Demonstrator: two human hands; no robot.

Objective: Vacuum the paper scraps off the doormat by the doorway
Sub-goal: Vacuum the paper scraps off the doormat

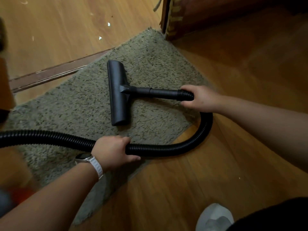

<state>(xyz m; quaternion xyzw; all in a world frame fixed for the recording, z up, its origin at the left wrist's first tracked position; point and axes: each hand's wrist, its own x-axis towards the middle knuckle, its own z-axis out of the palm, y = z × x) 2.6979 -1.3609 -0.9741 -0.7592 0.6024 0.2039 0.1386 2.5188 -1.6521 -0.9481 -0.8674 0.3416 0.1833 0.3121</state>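
Vacuum head (pixel 118 92) lies flat on doormat (pixel 80 104), approx mid-mat. Right hand (pixel 199 98) grips the hose (pixel 166 150) at its tube end; left hand (pixel 112 151) wraps the hose farther back. Paper scraps (pixel 108 24) lie on floor (pixel 58 30) past the mat.

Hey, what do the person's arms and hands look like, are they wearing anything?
Both forearms are bare, with no sleeves or gloves in view. The left hand has a watch at its wrist: a dark face on a white ribbed band. The right hand and its wrist wear nothing.

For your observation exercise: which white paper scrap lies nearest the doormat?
The scrap just beyond the doormat, below the rightmost one; the others lie farther off.
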